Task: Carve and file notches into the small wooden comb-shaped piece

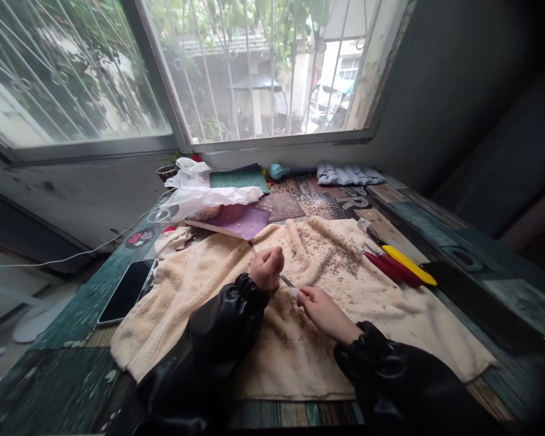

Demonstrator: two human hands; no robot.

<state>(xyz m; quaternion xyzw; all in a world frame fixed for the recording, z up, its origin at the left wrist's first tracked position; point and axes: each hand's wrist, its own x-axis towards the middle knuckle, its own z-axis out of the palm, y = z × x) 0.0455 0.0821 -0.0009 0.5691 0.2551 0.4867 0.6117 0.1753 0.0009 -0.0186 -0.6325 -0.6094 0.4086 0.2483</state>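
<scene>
My right hand (pixel 324 312) is closed around a slim tool with a white handle (pixel 294 292) and a narrow grey metal shaft; its exact kind is not clear. The shaft points up and left toward my left hand (pixel 267 268), which is curled into a fist just above the towel. What sits inside that fist is hidden by the fingers. A thin dark tip (pixel 253 245) shows beyond it. Under both hands lies a rumpled cream towel (pixel 195 290), strewn with brown shavings (pixel 329 251).
Red-handled cutters (pixel 393 267) and a yellow-handled tool (pixel 411 264) lie at the towel's right. On the left is a phone (pixel 126 292). Behind are purple sandpaper-like sheet (pixel 243 221), white plastic bag (pixel 218 195), green mat (pixel 240 179) and a grey-blue bundle (pixel 349 174) below the barred window.
</scene>
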